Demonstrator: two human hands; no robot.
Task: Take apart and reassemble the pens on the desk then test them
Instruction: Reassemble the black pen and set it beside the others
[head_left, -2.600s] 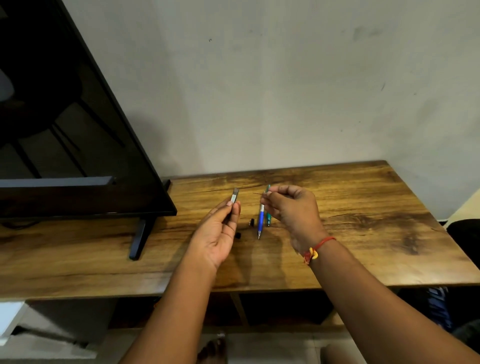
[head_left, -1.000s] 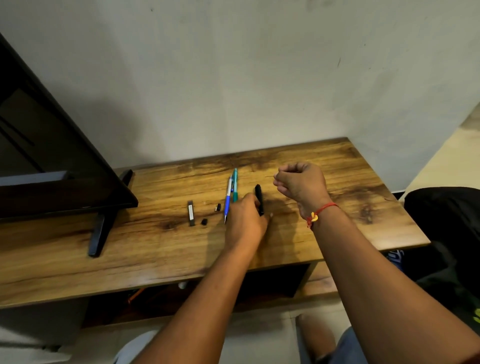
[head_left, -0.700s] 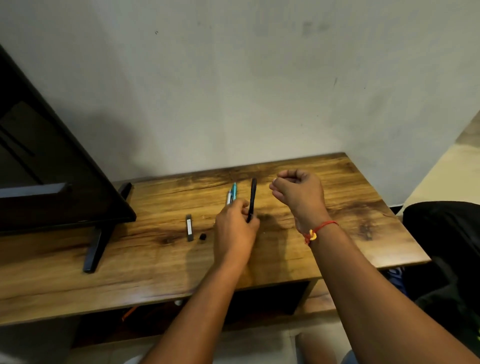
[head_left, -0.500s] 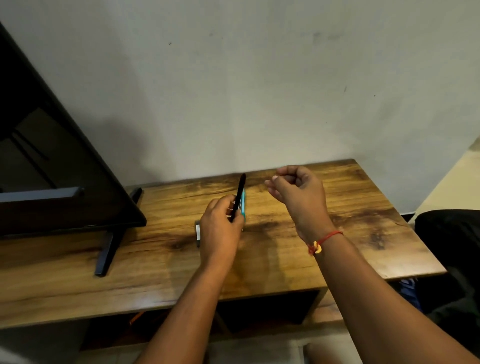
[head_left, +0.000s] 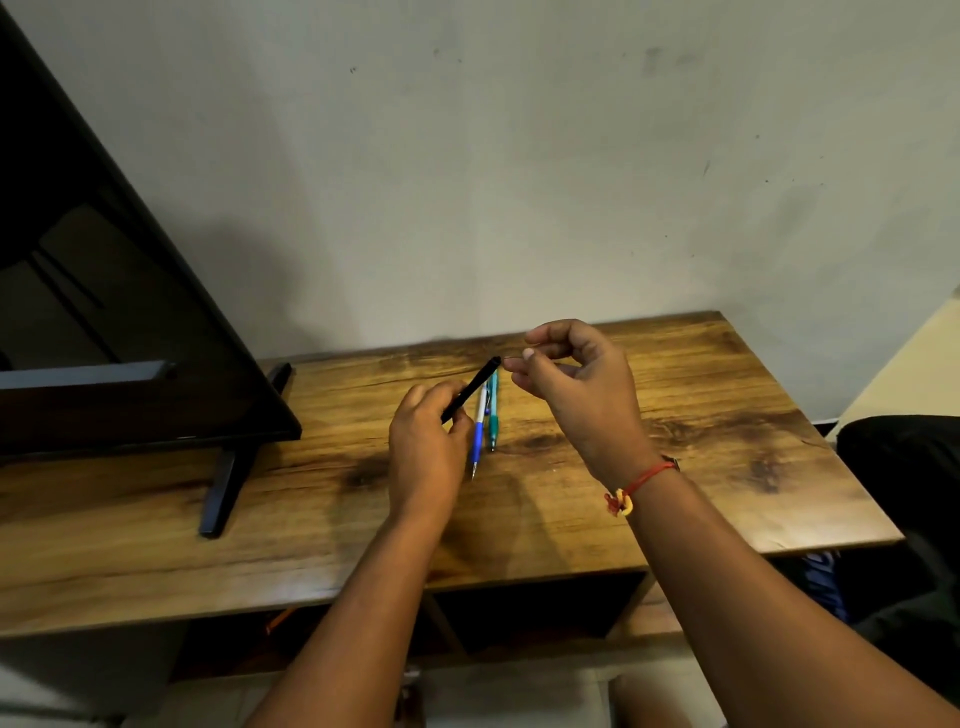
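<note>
Leftmost, a dark flat screen leans over the wooden desk, propped on a black stand foot that rests on the desktop. A pale, scuffed wall rises behind the desk.

Near the middle of the desk, the left hand is raised above the wood with its fingers curled around the lower end of a black pen barrel. The barrel slants up and to the right, its far end pointing toward the other hand.

Just beside that hand, two more pens lie flat on the desk, side by side and nearly touching. The blue pen is on the left, partly hidden behind the black barrel. The green pen is on the right. Both have their tips toward the person.

Further right, the right hand hovers above the desk with its fingers curled. Its thumb and forefinger pinch a thin piece that meets the open end of the black barrel; the piece is too slight to make out clearly. A red thread bracelet with a yellow knot circles the right wrist.

At the far right edge, a dark shape sits beyond the desk.
</note>
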